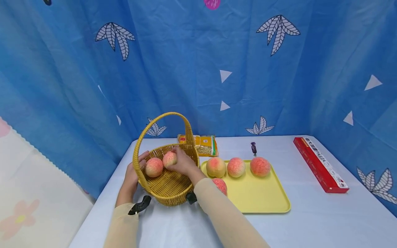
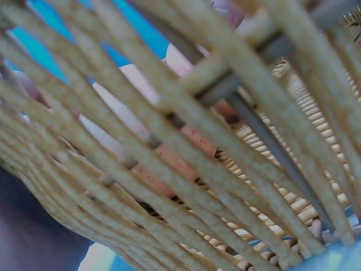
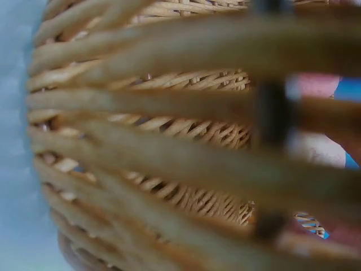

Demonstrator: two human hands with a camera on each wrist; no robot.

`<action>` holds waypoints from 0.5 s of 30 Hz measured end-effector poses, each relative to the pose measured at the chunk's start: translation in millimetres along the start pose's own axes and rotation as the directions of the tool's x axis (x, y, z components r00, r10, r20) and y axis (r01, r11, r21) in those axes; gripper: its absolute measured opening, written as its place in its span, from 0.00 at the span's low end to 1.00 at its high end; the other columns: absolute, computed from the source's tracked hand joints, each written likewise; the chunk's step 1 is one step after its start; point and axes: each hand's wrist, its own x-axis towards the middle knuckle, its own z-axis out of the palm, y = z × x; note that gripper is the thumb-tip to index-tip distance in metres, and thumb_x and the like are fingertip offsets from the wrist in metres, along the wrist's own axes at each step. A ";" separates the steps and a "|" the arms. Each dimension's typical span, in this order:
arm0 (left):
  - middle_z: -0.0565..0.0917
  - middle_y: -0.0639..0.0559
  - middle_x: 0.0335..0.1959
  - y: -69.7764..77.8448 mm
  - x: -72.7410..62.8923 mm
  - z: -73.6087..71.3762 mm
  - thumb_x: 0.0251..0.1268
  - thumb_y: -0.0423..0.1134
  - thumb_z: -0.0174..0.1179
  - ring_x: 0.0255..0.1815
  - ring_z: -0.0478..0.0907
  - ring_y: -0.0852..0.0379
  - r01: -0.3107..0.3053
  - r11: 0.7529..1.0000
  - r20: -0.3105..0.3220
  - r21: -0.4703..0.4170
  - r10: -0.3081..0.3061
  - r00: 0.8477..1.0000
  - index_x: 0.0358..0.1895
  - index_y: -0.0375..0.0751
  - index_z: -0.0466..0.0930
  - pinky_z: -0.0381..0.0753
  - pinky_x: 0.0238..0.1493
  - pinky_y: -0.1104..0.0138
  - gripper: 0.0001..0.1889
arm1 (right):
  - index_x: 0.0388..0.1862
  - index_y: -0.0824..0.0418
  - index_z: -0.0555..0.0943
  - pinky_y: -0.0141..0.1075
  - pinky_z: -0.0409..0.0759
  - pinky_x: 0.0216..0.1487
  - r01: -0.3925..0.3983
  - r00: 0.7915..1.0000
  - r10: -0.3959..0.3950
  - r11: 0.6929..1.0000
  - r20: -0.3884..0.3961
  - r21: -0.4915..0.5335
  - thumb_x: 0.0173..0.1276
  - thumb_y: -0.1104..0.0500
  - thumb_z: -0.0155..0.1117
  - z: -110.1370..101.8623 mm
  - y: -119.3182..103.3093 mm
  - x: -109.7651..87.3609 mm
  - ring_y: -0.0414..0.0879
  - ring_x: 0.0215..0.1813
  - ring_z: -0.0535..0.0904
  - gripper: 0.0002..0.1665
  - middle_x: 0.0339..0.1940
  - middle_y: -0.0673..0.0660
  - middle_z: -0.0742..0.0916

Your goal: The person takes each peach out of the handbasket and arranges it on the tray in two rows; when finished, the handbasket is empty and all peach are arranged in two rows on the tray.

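A wicker basket (image 1: pixel 173 199) with a tall arched handle stands left of the tray. My left hand (image 1: pixel 131 177) holds its left side, with fingers at the rim beside the handle's base. Inside the basket a pink and cream peach (image 1: pixel 154 167) lies against the left wall; part of it shows through the weave in the left wrist view. My right hand (image 1: pixel 184 162) reaches over the right rim and pinches another peach (image 1: pixel 169 159) inside the basket, just right of the first. In the right wrist view that peach (image 3: pixel 318 84) is mostly hidden behind blurred wicker strands.
A yellow tray (image 1: pixel 260 198) bears several peaches; the nearest one (image 1: pixel 220 185) is partly behind my right sleeve. Behind the basket lies an orange pasta bag (image 1: pixel 207 146). A purple wrapped candy (image 1: pixel 253 148) is beyond the tray, and a red pasta box (image 1: pixel 321 165) at the right.
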 end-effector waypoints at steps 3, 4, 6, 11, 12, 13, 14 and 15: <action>0.62 0.54 0.80 0.3 0.4 0.0 0.79 0.46 0.47 0.83 0.50 0.54 0.000 1.000 0.004 -0.012 0.000 1.000 0.76 0.49 0.64 0.47 0.82 0.51 0.26 | 0.65 0.48 0.66 0.45 0.79 0.58 -0.002 1.000 0.002 1.000 -0.008 0.001 0.64 0.50 0.72 0.3 -0.2 0.8 0.49 0.60 0.79 0.34 0.64 0.53 0.78; 0.62 0.54 0.80 0.2 0.6 -0.1 0.79 0.46 0.47 0.83 0.49 0.53 -0.002 1.000 0.005 -0.015 0.002 1.000 0.76 0.48 0.64 0.46 0.82 0.51 0.26 | 0.63 0.49 0.66 0.44 0.79 0.55 -0.003 1.000 0.003 1.000 -0.010 0.001 0.65 0.51 0.72 0.3 -0.3 1.0 0.48 0.57 0.80 0.33 0.63 0.52 0.79; 0.62 0.54 0.80 0.0 0.7 -0.1 0.79 0.46 0.47 0.83 0.49 0.54 0.001 1.000 0.003 -0.013 -0.001 1.000 0.76 0.49 0.64 0.47 0.82 0.51 0.26 | 0.62 0.49 0.66 0.40 0.79 0.51 -0.003 1.000 0.003 1.000 -0.008 -0.003 0.66 0.52 0.71 0.5 -0.5 1.2 0.46 0.52 0.80 0.30 0.62 0.52 0.79; 0.62 0.54 0.80 -2.1 1.1 -0.4 0.79 0.46 0.47 0.83 0.49 0.54 0.000 1.000 0.002 -0.002 0.000 1.000 0.76 0.49 0.64 0.46 0.82 0.51 0.26 | 0.64 0.49 0.65 0.40 0.79 0.48 -0.003 1.000 0.003 1.000 -0.008 -0.025 0.68 0.53 0.68 1.7 -0.9 0.3 0.47 0.52 0.80 0.30 0.65 0.55 0.76; 0.62 0.54 0.80 -2.6 1.2 -0.4 0.79 0.46 0.47 0.83 0.49 0.54 -0.001 1.000 0.002 0.000 0.001 1.000 0.76 0.50 0.64 0.46 0.82 0.50 0.26 | 0.66 0.49 0.65 0.41 0.80 0.50 -0.004 1.000 0.004 0.999 -0.008 -0.036 0.69 0.52 0.68 1.9 -1.0 0.0 0.48 0.54 0.80 0.31 0.66 0.55 0.74; 0.62 0.55 0.80 -3.0 1.5 -0.4 0.79 0.46 0.47 0.83 0.49 0.54 -0.001 1.000 0.002 0.002 0.001 1.000 0.76 0.50 0.64 0.46 0.82 0.50 0.26 | 0.68 0.49 0.65 0.43 0.80 0.52 -0.004 1.000 0.004 0.999 -0.009 -0.049 0.69 0.51 0.68 2.0 -1.2 -0.3 0.49 0.56 0.80 0.33 0.68 0.56 0.73; 0.62 0.55 0.80 -3.0 1.5 -0.3 0.80 0.46 0.46 0.83 0.49 0.54 -0.001 1.000 0.001 0.003 0.001 1.000 0.76 0.50 0.64 0.46 0.82 0.51 0.26 | 0.71 0.49 0.64 0.44 0.80 0.54 -0.006 1.000 0.006 0.998 -0.006 -0.063 0.69 0.51 0.68 2.0 -1.4 -0.7 0.50 0.58 0.80 0.36 0.71 0.57 0.72; 0.62 0.55 0.80 -2.8 1.6 -0.2 0.79 0.46 0.46 0.83 0.49 0.54 0.001 1.000 0.000 0.005 -0.001 1.000 0.76 0.50 0.64 0.46 0.82 0.50 0.26 | 0.74 0.48 0.63 0.46 0.80 0.58 -0.008 1.000 0.008 0.997 -0.005 -0.083 0.69 0.50 0.68 1.8 -1.7 -1.0 0.52 0.62 0.79 0.38 0.73 0.59 0.69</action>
